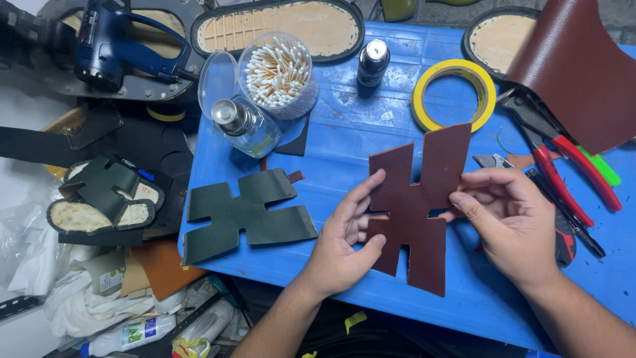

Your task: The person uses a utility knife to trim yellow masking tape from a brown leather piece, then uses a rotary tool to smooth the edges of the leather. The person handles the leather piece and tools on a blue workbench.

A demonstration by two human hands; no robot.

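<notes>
Both hands hold a brown leather cut-out with several strap-like arms, just above the blue table. My left hand pinches its left edge between thumb and fingers. My right hand grips its right side. A dark green cut-out of the same shape lies flat on the table to the left of my left hand, apart from it.
A yellow tape roll, a cotton swab jar, a clear bottle and a small dark bottle stand behind. Red-handled pliers and a brown leather sheet lie right. Green sandals and a blue heat gun sit left.
</notes>
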